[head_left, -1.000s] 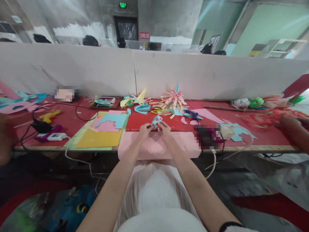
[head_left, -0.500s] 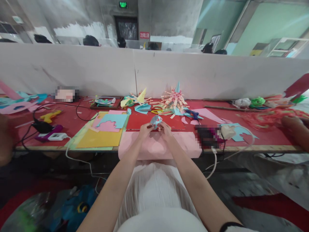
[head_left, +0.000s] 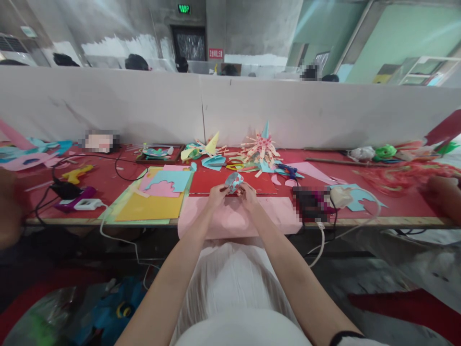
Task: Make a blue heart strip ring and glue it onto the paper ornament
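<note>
Here's the yellow glue gun point(head_left: 77, 174) out on the red counter point(head_left: 101, 175), layered coloured sheets point(head_left: 149, 207) next, then the left hand point(head_left: 217, 196), fingers pinching the blue spotted paper piece point(head_left: 236, 180) mid-counter, right hand point(head_left: 248, 195) fingers pinching its other side, notched blue paper point(head_left: 353, 193) farther right.

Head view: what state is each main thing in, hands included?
Spotted paper: curled, held up.
Left hand: closed on its left side.
Right hand: closed on its right side.
Pink sheet: overhanging the table edge.
Yellow sheet: flat, partly covered.
Blue cone: pointing upward.
Yellow glue gun: lying down.
Green sign: lit.
</note>
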{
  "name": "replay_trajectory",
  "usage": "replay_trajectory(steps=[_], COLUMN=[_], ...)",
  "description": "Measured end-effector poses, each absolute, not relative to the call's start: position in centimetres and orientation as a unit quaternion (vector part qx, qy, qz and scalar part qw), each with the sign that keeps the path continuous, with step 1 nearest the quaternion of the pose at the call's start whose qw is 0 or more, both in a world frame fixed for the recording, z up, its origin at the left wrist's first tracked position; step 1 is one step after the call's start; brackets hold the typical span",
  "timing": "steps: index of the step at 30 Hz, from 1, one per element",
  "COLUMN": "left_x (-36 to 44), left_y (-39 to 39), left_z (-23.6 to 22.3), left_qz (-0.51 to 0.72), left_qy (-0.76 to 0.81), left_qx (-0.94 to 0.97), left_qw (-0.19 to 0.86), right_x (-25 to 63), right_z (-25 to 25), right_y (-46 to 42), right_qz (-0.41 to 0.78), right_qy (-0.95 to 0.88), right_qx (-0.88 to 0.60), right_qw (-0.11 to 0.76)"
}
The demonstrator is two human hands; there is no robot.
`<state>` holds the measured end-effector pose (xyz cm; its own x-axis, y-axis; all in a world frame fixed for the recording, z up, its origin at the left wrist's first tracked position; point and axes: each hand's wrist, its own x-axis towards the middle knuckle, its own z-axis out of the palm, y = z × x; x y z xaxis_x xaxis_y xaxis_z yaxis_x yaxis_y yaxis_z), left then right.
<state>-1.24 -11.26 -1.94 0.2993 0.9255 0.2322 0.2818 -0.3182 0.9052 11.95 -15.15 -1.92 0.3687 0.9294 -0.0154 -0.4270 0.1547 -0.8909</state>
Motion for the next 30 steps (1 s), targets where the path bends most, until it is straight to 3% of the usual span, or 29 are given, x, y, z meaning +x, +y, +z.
replay_trajectory(steps=[15,22,30], left_x=[-1.36,-1.22,-1.25], left_y=[-11.37,-11.54,-11.74], left_z=[-1.82,-1.85,-1.65], left_qz=[0.441,0.461,0.454], left_qy=[0.423,0.445,0.442], left_qx=[0.673,0.701,0.694], left_qw=[0.418,0.315,0.343], right_x=[11.31,11.46,11.53], right_z=[-1.5,-1.22,-1.31], right_y=[-14.73,-15.39,-15.23], right_qz=[0.495,0.509,0.515], right_qy=[-0.244,-0.281,-0.272], right_qx=[-0.431,-0.418,-0.406], right_qw=[0.714,0.698,0.704])
